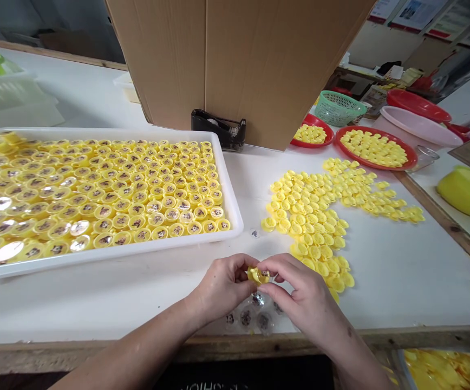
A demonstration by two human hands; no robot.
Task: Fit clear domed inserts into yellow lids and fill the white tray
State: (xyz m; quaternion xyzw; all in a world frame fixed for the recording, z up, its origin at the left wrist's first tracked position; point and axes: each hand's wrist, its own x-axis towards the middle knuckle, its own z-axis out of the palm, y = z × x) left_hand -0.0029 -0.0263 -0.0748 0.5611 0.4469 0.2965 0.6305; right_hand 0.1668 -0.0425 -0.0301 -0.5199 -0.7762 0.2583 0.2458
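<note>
Near the table's front edge, my left hand [224, 284] pinches a small round yellow plastic piece [255, 275] between thumb and fingers. My right hand [295, 284] closes on the same piece from the other side; whether a clear disc is between its fingers I cannot tell. Just below both hands lie several clear round discs [246, 317] with small dark printed pictures. To the right spreads a large group of loose yellow cup-shaped pieces [308, 222]. On the left, a white tray [230, 197] holds rows of yellow pieces with dark pictures under shiny clear faces.
A tall cardboard box [235, 59] stands at the back, with a black tape dispenser [219, 130] before it. Red plates [411, 158] of yellow pieces and a green basket [338, 108] sit back right. A container of yellow parts [446, 368] is below the table edge.
</note>
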